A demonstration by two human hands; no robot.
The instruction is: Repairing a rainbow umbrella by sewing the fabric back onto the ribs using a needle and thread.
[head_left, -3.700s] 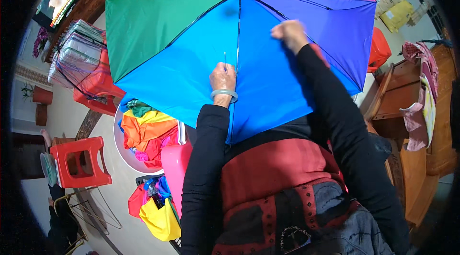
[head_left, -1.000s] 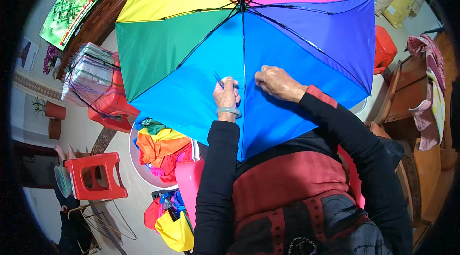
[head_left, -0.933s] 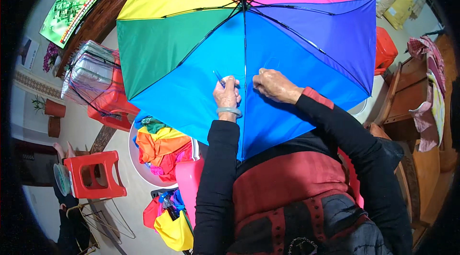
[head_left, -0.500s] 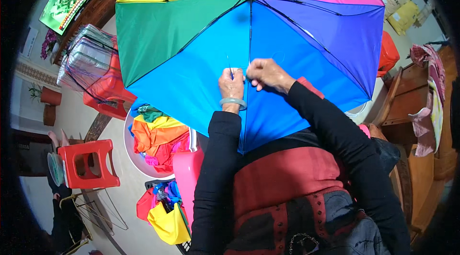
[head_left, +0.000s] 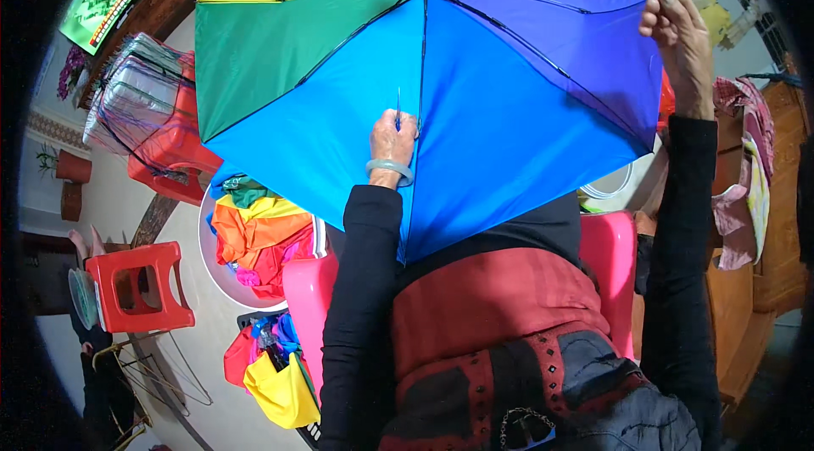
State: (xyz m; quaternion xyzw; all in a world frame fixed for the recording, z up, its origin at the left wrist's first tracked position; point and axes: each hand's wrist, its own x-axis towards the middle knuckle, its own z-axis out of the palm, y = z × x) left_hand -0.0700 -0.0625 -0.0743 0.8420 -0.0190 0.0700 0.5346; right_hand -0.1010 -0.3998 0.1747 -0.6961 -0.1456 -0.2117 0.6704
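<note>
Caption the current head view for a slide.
Left hand holding a thin pointed tool over the blue panel of an open multicoloured umbrella; right hand out by the purple panel.

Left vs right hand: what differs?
The left hand is over the blue umbrella panel; the right hand is up by the purple panel. The left grips a thin pointed tool; nothing is discernible in the right. The left wrist wears a pale bangle; the right, none. Both have black sleeves.

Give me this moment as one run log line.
umbrella: open | left hand: closed on slim tool, over blue panel | right hand: raised near purple panel's edge, contents unclear
</note>
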